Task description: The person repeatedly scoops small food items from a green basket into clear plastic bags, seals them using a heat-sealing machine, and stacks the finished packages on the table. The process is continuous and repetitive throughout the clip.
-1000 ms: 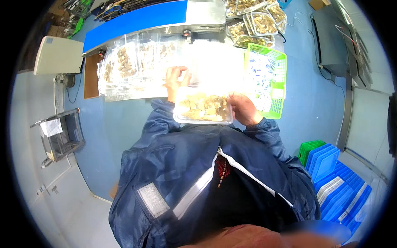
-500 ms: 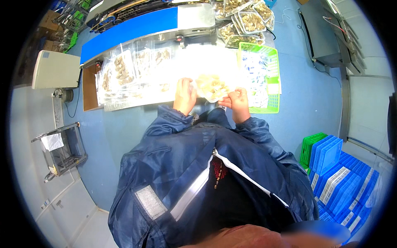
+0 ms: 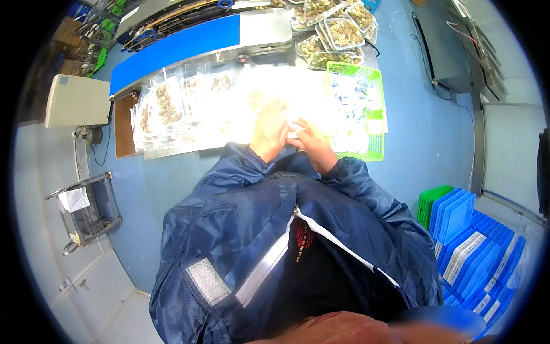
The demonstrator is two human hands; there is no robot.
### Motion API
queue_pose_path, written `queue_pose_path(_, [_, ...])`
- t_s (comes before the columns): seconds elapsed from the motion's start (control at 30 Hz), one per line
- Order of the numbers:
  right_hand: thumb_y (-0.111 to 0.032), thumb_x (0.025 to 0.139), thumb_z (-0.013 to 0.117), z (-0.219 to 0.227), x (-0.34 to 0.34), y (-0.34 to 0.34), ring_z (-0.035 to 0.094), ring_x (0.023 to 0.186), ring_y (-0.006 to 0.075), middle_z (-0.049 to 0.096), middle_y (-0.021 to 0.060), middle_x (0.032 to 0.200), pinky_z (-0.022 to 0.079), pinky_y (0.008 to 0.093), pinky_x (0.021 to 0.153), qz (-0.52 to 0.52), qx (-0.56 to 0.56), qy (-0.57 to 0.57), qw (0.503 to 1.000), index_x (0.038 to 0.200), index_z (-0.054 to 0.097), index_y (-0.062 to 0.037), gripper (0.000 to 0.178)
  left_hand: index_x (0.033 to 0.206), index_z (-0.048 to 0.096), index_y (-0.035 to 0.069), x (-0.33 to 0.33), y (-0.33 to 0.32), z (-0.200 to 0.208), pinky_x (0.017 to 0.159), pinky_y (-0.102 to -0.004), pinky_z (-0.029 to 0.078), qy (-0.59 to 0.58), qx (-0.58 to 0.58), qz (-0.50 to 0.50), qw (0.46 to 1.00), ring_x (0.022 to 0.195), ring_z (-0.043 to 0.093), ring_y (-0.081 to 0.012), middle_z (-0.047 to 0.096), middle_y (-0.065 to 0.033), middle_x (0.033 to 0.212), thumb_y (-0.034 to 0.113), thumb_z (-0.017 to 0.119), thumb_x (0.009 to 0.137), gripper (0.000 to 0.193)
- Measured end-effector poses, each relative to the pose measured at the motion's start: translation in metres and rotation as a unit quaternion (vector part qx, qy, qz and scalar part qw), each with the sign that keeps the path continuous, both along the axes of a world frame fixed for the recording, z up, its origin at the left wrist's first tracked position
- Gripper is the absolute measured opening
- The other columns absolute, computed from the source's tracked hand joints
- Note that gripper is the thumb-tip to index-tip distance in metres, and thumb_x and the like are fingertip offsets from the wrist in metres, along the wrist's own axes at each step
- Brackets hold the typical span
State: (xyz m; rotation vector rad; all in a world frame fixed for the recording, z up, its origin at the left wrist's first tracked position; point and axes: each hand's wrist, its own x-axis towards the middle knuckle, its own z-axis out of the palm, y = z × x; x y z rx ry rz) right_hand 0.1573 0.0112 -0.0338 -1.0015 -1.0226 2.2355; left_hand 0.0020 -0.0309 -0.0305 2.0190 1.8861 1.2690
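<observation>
My two hands meet over the front of a brightly lit table. Curled and overexposed, the fingers of my left hand (image 3: pixel 269 132) hide whatever they hold. My right hand (image 3: pixel 313 146) comes in beside it, its fingers pinched on a small white piece (image 3: pixel 294 134) between both hands. A pale tray of tan lumpy pieces (image 3: pixel 260 101) shows faintly in the glare beyond my left hand. To the right stands a green basket (image 3: pixel 375 106) holding many small white-and-blue packets (image 3: pixel 348 94).
Clear-wrapped trays of brownish pieces (image 3: pixel 166 103) lie at the left. Behind runs a conveyor with a blue belt (image 3: pixel 177 51). Filled clear trays (image 3: pixel 344 33) are stacked at the back right. Blue crates (image 3: pixel 481 246) stand on the floor at right.
My hands have come closer together; the right one moved left, off the tray's edge. The tray now lies farther away and to the left. A small white piece shows between my hands.
</observation>
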Motion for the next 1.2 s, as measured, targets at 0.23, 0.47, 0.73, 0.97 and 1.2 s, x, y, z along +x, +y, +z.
queue_pose_path(0.23, [-0.008, 0.094, 0.051, -0.011, 0.003, 0.042, 0.06, 0.095, 0.014, 0.062, 0.011, 0.109, 0.05, 0.0283, 0.08, -0.015, 0.042, 0.018, 0.999, 0.127, 0.047, 0.0002, 0.035, 0.096, 0.059, 0.002, 0.032, 0.01, 0.02, 0.109, -0.0537, 0.022, 0.006, -0.032, -0.052, 0.998, 0.13, 0.043, -0.0349, 0.054, -0.0148, 0.132, 0.006, 0.057, 0.085, 0.011])
queue_pose_path(0.47, [-0.016, 0.089, 0.066, -0.013, 0.035, 0.103, 0.063, 0.071, 0.0165, 0.064, 0.011, 0.089, 0.05, 0.0273, 0.054, -0.059, 0.123, 0.012, 0.991, 0.113, 0.053, 0.0031, 0.034, 0.139, 0.04, 0.004, -0.005, 0.046, 0.016, 0.114, -0.0462, 0.02, -0.096, 0.013, 0.078, 0.992, 0.134, 0.037, -0.034, 0.034, -0.0188, 0.147, 0.032, 0.074, 0.08, 0.073])
queue_pose_path(0.73, [-0.02, 0.095, 0.059, 0.067, 0.098, 0.161, 0.061, 0.081, 0.0127, 0.065, 0.0039, 0.092, 0.05, 0.0264, 0.074, 0.081, 0.161, -0.019, 0.983, 0.11, 0.06, -0.0035, 0.022, 0.128, 0.05, 0.0, -0.076, 0.044, 0.046, 0.101, -0.0334, 0.043, -0.627, -0.22, -0.006, 0.747, 0.114, 0.057, -0.0187, 0.06, -0.01, 0.124, 0.014, 0.063, 0.089, 0.043])
queue_pose_path(0.97, [-0.026, 0.064, 0.078, -0.103, 0.144, 0.102, 0.062, 0.084, 0.0326, 0.06, 0.0115, 0.086, 0.049, 0.0436, 0.073, 0.253, 0.592, -0.422, 0.638, 0.078, 0.064, -0.0084, 0.026, 0.129, 0.05, 0.002, -0.064, 0.023, -0.002, 0.106, -0.0413, 0.039, -0.766, -0.18, 0.109, 0.608, 0.125, 0.05, -0.0269, 0.054, -0.0126, 0.134, 0.023, 0.057, 0.094, 0.042])
queue_pose_path(1.2, [-0.018, 0.065, 0.074, -0.151, 0.151, 0.135, 0.06, 0.076, 0.0337, 0.06, 0.012, 0.077, 0.048, 0.0436, 0.067, 0.345, 0.506, -0.36, 0.704, 0.096, 0.062, -0.0098, 0.034, 0.133, 0.047, 0.003, -0.069, 0.02, -0.021, 0.106, -0.0446, 0.038, -0.767, -0.157, 0.139, 0.607, 0.125, 0.049, -0.0287, 0.052, -0.0135, 0.135, 0.024, 0.054, 0.096, 0.044])
